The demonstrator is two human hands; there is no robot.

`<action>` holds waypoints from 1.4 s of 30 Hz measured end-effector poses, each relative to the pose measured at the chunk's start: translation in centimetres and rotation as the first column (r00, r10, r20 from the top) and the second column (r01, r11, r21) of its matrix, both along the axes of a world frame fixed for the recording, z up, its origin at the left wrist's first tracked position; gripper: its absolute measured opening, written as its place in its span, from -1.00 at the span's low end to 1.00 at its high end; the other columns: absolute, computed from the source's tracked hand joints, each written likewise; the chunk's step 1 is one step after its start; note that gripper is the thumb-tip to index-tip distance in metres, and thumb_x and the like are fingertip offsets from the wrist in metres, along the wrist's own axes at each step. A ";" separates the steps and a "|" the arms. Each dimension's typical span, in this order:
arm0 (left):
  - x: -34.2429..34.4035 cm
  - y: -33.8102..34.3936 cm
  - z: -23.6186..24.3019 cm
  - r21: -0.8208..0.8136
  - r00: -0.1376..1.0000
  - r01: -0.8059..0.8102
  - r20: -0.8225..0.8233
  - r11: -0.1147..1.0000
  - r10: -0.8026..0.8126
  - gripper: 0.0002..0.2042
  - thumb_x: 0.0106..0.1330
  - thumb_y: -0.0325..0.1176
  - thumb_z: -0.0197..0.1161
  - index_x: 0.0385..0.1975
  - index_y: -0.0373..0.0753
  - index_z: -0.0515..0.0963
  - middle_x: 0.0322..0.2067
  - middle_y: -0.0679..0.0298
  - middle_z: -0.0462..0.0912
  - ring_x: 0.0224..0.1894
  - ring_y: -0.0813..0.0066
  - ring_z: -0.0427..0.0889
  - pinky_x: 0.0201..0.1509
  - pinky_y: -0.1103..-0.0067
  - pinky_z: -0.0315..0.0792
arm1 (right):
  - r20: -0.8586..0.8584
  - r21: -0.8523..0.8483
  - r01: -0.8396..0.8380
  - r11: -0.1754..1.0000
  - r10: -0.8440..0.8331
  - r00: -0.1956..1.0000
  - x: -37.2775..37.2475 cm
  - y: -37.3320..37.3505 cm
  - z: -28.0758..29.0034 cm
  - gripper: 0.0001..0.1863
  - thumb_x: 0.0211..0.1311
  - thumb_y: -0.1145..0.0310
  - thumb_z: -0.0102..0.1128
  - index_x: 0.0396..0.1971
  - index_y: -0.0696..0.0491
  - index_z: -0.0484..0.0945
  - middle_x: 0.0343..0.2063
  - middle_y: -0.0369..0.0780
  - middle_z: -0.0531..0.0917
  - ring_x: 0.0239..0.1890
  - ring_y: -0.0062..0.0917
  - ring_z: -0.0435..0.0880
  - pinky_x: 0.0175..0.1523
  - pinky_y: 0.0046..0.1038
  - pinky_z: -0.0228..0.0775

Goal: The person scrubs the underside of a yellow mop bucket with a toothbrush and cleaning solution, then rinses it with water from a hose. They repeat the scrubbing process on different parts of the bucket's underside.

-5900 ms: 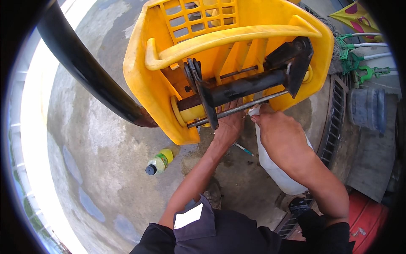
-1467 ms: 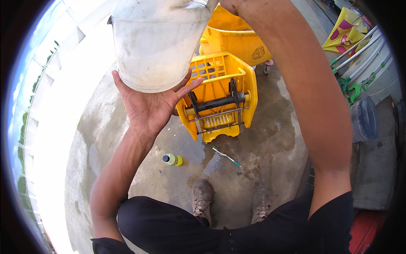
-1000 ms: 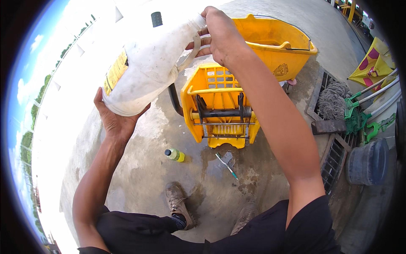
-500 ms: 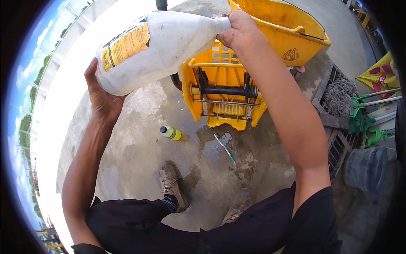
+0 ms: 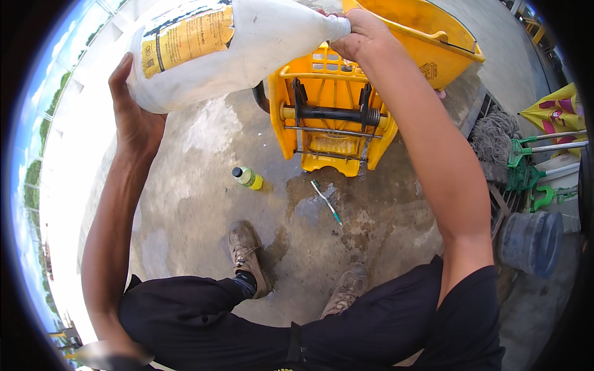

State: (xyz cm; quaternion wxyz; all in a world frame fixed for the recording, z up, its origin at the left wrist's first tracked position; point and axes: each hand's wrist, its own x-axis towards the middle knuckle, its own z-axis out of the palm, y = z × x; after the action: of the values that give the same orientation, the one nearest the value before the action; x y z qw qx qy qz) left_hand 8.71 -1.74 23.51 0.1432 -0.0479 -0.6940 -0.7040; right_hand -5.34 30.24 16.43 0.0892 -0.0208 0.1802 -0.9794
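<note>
**Jug tipped nearly flat, neck aimed over the yellow bucket**

I am watching the big white jug [image 5: 235,49] being held almost on its side. My left hand [image 5: 133,117] is cupping its base from below, palm wrapped under the bottom, while my right hand [image 5: 359,34] is closing around the narrow neck end. Half a second ago the jug was sloping less and sitting further to the left; now it is lying flatter, with the neck carried over the rim of the yellow mop bucket [image 5: 427,43], just beyond my right hand. A second and a half ago it was upright on the left palm. I judge that this is the pouring stage: the mouth is reaching the bucket, though the right hand is hiding the opening, so I cannot tell whether anything is coming out.

Below my right hand the yellow wringer [image 5: 334,117] is standing on the wet concrete [image 5: 204,204]. Well below my left hand a small green bottle [image 5: 247,178] is lying on the ground, and a thin toothbrush-like tool [image 5: 326,201] is lying near the wringer's foot. Mops [image 5: 495,133] are resting off to the right of my right arm.
</note>
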 end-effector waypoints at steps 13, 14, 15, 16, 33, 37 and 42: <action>0.6 -0.4 1.0 0.049 0.999 0.041 -0.033 0.998 -0.039 -0.21 0.40 0.32 0.14 0.46 -0.12 0.37 0.35 0.21 0.50 0.45 0.28 0.41 0.51 0.10 0.29 | 0.125 0.103 0.181 0.978 -0.193 0.973 7.5 1.9 0.8 -0.58 0.48 0.65 -0.01 0.29 0.28 0.30 0.05 0.05 0.57 0.04 -0.02 0.76 0.24 0.05 0.67; 0.6 -0.2 0.9 0.058 0.999 0.037 -0.032 0.998 -0.035 -0.21 0.40 0.32 0.13 0.46 -0.12 0.37 0.35 0.21 0.51 0.45 0.28 0.41 0.51 0.10 0.29 | 0.121 0.107 0.184 0.977 -0.197 0.973 8.0 2.1 0.7 -0.56 0.48 0.66 -0.01 0.31 0.28 0.29 0.06 0.06 0.57 0.05 -0.01 0.76 0.26 0.05 0.67; 0.7 0.2 0.9 0.068 0.999 0.032 -0.032 0.997 -0.030 -0.21 0.39 0.33 0.13 0.46 -0.12 0.37 0.35 0.21 0.51 0.45 0.28 0.41 0.50 0.11 0.29 | 0.107 0.094 0.182 0.979 -0.192 0.976 8.1 2.4 0.7 -0.56 0.47 0.66 -0.01 0.31 0.27 0.29 0.07 0.06 0.57 0.06 0.00 0.75 0.26 0.05 0.67; 0.7 0.5 0.9 0.076 0.999 0.029 -0.033 0.997 -0.027 -0.21 0.39 0.33 0.13 0.46 -0.12 0.37 0.35 0.20 0.51 0.45 0.29 0.41 0.50 0.11 0.29 | 0.092 0.080 0.181 0.980 -0.188 0.978 8.2 2.8 0.8 -0.56 0.47 0.66 -0.02 0.31 0.27 0.29 0.07 0.06 0.57 0.06 0.01 0.75 0.26 0.05 0.67; 1.7 -5.0 1.5 0.020 0.987 -0.026 -0.158 0.999 0.029 -0.25 0.34 0.36 0.16 0.37 -0.06 0.47 0.21 0.27 0.59 0.38 0.31 0.50 0.46 0.11 0.35 | 0.036 0.231 0.135 0.963 -0.147 0.988 9.1 -5.2 4.4 -0.67 0.56 0.55 -0.16 0.16 0.36 0.46 0.02 0.14 0.67 0.08 -0.02 0.75 0.19 0.05 0.71; 2.2 -4.2 1.3 0.036 0.985 -0.060 -0.160 0.998 0.065 -0.24 0.35 0.36 0.14 0.39 -0.04 0.45 0.23 0.26 0.58 0.38 0.32 0.50 0.46 0.11 0.36 | -0.088 0.201 0.060 0.978 -0.043 0.995 7.9 -3.9 4.3 -0.66 0.52 0.58 -0.16 0.15 0.36 0.47 0.00 0.13 0.68 0.08 -0.05 0.75 0.20 0.05 0.70; 3.1 -1.2 0.7 0.088 0.990 -0.080 -0.108 0.993 0.089 -0.27 0.42 0.32 0.06 0.40 -0.10 0.41 0.28 0.21 0.55 0.37 0.33 0.46 0.48 0.18 0.28 | 0.067 0.386 0.112 0.916 -0.149 0.987 10.2 -3.1 6.2 -0.71 0.50 0.53 -0.10 0.04 0.30 0.56 -0.06 0.08 0.71 0.01 -0.12 0.77 0.19 0.00 0.68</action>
State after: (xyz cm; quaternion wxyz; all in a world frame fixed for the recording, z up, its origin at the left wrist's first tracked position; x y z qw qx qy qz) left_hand 11.85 -2.96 24.24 0.2133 -0.0516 -0.6562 -0.7220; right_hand 4.87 27.12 22.62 0.0345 0.0557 0.3633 -0.9294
